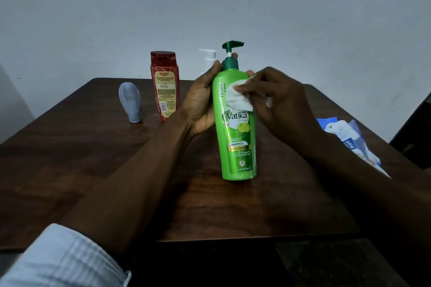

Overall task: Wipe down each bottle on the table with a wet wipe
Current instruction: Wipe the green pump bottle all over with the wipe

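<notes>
The left hand (pixel 200 102) wraps around the shoulder of the green pump bottle (pixel 238 147), which stands near the middle of the dark wooden surface (pixel 93 170), leaning slightly. The right hand (pixel 279 105) holds a white wet wipe (pixel 240 98) bunched in its fingers and presses it against the upper front of the bottle, just above the label. Toward the far edge stand a red bottle (pixel 164 86), a grey-blue bottle (pixel 130 102) to its left and a white pump bottle (pixel 208 58) partly hidden behind the left hand, while a blue wipe packet (pixel 349 140) lies at the right edge.
</notes>
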A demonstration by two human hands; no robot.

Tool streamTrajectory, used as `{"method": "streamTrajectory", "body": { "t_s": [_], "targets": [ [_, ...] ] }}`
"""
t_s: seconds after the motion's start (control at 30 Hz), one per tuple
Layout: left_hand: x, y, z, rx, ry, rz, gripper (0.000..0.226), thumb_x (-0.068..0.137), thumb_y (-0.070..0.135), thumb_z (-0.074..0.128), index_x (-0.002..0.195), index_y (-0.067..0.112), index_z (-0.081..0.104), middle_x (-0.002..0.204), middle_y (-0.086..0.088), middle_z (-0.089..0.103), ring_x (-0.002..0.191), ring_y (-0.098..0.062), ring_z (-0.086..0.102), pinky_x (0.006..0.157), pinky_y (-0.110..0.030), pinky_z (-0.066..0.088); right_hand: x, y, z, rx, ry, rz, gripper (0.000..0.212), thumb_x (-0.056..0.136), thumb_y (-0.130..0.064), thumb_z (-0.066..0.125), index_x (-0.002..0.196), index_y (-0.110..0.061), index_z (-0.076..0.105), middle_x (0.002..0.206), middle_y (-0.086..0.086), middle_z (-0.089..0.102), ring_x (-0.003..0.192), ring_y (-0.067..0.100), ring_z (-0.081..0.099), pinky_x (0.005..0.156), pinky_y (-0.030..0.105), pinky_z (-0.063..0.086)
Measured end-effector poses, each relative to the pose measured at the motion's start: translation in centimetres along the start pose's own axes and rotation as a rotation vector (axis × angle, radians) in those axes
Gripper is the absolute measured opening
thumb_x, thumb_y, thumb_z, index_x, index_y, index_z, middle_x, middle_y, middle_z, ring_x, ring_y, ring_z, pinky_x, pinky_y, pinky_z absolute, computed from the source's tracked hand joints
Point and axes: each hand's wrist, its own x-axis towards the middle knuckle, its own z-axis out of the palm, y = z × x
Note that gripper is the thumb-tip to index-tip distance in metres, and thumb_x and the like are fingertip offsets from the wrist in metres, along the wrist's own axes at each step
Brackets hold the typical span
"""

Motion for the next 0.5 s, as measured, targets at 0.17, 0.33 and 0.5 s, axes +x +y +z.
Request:
{"method": "streamTrajectory", "body": {
  "t_s": [0.17,0.33,0.5],
  "targets": [
    [0.0,-0.1,-0.3,-0.012,0.001,0.013,0.04,0.105,0.045,0.029,0.127,0.024,0.057,0.12,-0.016,0.061,0.106,-0.029,0.06,0.097,-0.043,0.052,-1.5,-0.4,0.2,0.056,0.01,0.038,0.024,0.085,0.007,0.069,0.102,-0.005,0.078,0.096,0.01,0.068,0.09,0.012,0.064,0.082,0.015,0.048],
    [-0.2,0.0,-0.6,0.03,-0.045,0.022,0.04,0.099,0.044,0.038,0.134,0.028,0.049,0.118,-0.014,0.067,0.106,-0.033,0.063,0.106,-0.053,0.043,-6.0,-1.8,-0.6,0.106,-0.073,0.068,0.025,0.084,0.003,0.068,0.106,-0.006,0.077,0.108,0.004,0.068,0.099,0.012,0.066,0.093,0.017,0.049],
    [0.0,-0.3,-1.1,0.023,-0.105,0.01,0.044,0.098,0.047,0.037,0.139,0.033,0.04,0.121,-0.01,0.066,0.11,-0.031,0.059,0.104,-0.065,0.035,-9.8,-2.5,-1.2,0.133,-0.119,0.079,0.033,0.075,0.017,0.073,0.102,-0.001,0.076,0.107,-0.001,0.065,0.108,-0.017,0.055,0.094,0.005,0.042]
  ]
}}
